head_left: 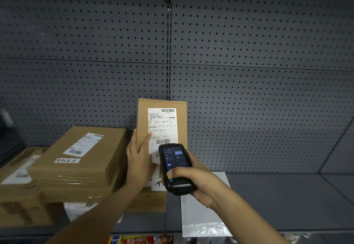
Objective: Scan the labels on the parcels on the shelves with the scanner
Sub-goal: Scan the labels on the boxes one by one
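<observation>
A small brown cardboard parcel [182, 121] stands upright at the middle of the shelf, its white label [162, 126] with two barcodes facing me. My left hand [138, 159] grips the parcel's left edge, thumb on the label. My right hand [193, 182] holds a black handheld scanner [175, 167] with a lit screen, its top end just below the label's lower barcode. To the left, a larger brown box [80, 159] with its own label [84, 145] lies on top of other boxes.
The grey shelf [287, 199] stretches to the right in front of a perforated back panel [249, 71]. A silvery-white plastic mailer [203, 217] lies flat under my right wrist. More cardboard boxes [19, 195] are stacked at the far left. Colourful packets [134, 240] show below the shelf edge.
</observation>
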Demonstrator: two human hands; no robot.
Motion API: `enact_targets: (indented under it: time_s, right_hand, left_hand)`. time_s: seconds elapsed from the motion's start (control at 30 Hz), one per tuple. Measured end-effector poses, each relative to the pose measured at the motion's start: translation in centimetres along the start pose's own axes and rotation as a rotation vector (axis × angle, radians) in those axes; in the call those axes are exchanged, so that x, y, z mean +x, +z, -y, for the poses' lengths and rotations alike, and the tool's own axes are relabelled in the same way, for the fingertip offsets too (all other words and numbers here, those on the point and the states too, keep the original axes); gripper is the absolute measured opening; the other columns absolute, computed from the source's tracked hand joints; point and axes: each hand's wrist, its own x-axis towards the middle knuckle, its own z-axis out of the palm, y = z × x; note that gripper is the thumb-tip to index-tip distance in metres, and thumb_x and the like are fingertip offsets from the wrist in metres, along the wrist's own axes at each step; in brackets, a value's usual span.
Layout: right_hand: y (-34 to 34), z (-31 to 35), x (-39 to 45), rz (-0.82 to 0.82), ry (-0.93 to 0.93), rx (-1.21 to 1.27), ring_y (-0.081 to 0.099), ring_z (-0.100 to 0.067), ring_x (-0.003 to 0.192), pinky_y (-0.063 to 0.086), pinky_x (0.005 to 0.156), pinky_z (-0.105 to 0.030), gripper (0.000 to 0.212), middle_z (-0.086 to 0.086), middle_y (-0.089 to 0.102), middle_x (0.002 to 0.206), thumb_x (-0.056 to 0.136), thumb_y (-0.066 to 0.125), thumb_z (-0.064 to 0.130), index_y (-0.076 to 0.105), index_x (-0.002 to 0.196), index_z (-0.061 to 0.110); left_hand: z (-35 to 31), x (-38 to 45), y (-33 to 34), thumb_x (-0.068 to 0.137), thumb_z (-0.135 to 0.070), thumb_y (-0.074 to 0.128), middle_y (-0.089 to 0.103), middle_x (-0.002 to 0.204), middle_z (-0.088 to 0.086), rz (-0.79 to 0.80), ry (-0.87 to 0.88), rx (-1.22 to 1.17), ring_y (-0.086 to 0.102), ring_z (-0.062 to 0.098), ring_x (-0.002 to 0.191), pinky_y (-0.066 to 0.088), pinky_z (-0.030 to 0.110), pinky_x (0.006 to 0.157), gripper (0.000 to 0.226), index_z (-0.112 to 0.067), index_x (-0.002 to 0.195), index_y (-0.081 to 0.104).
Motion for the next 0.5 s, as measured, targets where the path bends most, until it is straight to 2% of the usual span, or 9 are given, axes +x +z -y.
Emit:
enact_targets:
  time_s: [0.13,0.27,0.4,0.5]
  right_hand:
    - [0.5,0.0,0.4,-0.013,-0.006,-0.005,0.067,-0.041,0.100,0.056,0.084,-0.045,0.076,-0.027,0.067,0.121,0.050,0.076,0.000,0.059,0.123,0.016]
    - [0.7,0.0,0.4,0.000,-0.006,-0.016,0.064,-0.047,0.112,0.056,0.086,-0.045,0.073,-0.026,0.068,0.120,0.055,0.074,-0.003,0.058,0.123,0.019]
    - [0.9,-0.1,0.5,-0.004,-0.008,-0.016,0.064,-0.045,0.113,0.056,0.088,-0.045,0.072,-0.025,0.069,0.119,0.056,0.074,-0.004,0.058,0.121,0.021]
    - [1.2,-0.2,0.5,-0.018,-0.006,-0.021,0.064,-0.045,0.113,0.055,0.092,-0.048,0.072,-0.025,0.069,0.119,0.055,0.075,-0.004,0.058,0.121,0.019]
  left_hand:
    - [0.8,0.3,0.3,0.071,-0.024,0.078,-0.004,0.159,0.008,-0.002,0.047,0.032,0.006,0.037,0.144,0.023,0.051,0.113,0.090,-0.026,0.146,0.029]
    - [1.3,0.2,0.3,0.070,-0.022,0.081,-0.008,0.158,0.001,0.002,0.037,-0.004,0.007,0.036,0.143,0.025,0.051,0.112,0.094,-0.030,0.146,0.026]
    - [1.5,0.2,0.5,0.068,-0.025,0.083,-0.007,0.158,0.001,-0.010,0.049,-0.023,0.009,0.036,0.142,0.026,0.049,0.111,0.095,-0.031,0.145,0.027]
    - [1.5,0.2,0.5,0.069,-0.024,0.082,-0.007,0.158,-0.001,-0.011,0.049,-0.034,0.010,0.037,0.141,0.030,0.053,0.110,0.095,-0.031,0.145,0.027]
